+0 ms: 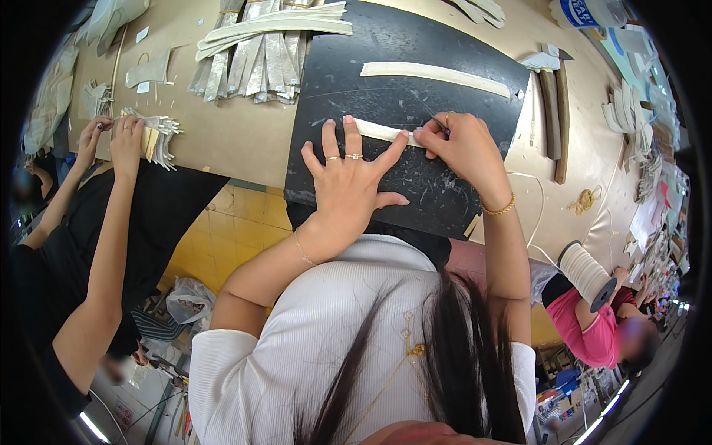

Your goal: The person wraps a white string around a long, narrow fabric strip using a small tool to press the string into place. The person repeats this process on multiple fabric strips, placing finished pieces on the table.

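A narrow cream strip (383,131) lies across the black work board (334,81) in front of me. My left hand (345,174) is spread over the board, its fingertips resting on and beside the strip and nothing in its grip. At the strip's right end, my right hand (463,148) is closed in a pinch. A thin dark tool (439,122) pokes out between its fingers; its kind and tip are hidden. Farther back on the same board lies a second, longer cream strip (434,76), apart from both hands.
Bundled grey and cream strips (256,55) lie beyond the board's left side. To the right are a hammer (558,111), a coil of tan cord (584,200) and a spool of white cord (587,271). A co-worker's hands (119,133) handle a strip bundle (156,137) at left.
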Motion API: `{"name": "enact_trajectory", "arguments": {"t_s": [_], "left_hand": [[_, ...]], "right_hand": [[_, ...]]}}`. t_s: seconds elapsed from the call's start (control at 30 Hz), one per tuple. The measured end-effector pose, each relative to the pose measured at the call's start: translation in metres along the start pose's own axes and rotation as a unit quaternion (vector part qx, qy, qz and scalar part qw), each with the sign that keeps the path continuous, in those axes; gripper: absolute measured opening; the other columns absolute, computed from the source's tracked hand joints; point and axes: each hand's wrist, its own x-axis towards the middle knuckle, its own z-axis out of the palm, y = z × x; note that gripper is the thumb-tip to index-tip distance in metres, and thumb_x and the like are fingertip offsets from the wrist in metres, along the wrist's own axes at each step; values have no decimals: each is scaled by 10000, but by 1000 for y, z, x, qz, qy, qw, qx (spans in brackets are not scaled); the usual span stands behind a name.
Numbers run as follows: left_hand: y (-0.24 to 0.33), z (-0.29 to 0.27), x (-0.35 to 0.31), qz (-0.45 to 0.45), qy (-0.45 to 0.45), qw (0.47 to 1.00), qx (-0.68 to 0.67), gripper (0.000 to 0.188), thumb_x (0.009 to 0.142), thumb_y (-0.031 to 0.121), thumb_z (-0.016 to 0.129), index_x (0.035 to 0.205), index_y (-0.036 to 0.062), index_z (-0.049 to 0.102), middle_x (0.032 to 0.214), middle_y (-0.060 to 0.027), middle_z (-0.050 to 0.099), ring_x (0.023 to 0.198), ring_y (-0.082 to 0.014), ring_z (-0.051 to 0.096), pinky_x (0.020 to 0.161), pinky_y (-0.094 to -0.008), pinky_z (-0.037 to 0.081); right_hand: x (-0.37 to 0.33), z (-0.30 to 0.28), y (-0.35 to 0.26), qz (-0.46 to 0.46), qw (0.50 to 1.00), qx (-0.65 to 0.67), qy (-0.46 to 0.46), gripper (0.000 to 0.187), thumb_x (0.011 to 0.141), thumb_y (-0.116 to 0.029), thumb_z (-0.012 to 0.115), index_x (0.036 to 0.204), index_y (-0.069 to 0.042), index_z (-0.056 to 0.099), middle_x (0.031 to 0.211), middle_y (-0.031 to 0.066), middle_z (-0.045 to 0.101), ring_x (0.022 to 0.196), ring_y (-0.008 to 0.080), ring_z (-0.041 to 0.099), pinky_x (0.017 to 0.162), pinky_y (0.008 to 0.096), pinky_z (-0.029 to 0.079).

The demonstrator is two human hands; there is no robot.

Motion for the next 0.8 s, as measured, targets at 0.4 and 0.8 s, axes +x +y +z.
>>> {"name": "enact_trajectory", "arguments": {"t_s": [0.4, 0.8], "left_hand": [[-18, 2, -10, -22, 23, 999, -40, 846, 752, 623, 757, 1486, 284, 510, 1535, -201, 348, 1414, -396, 279, 1058, -648, 234], [8, 33, 1, 133, 134, 972, -139, 490, 785, 64, 703, 1261, 89, 587, 1433, -89, 565, 1369, -233, 503, 1080, -501, 291]], "right_hand": [[3, 12, 8, -31, 995, -78, 47, 304, 864, -260, 723, 765, 25, 692, 601, 134, 663, 577, 251, 692, 620, 347, 524], [-4, -1, 13, -50, 994, -87, 52, 341, 845, -298, 767, 794, 32, 695, 675, 173, 664, 624, 274, 671, 615, 373, 497]]}}
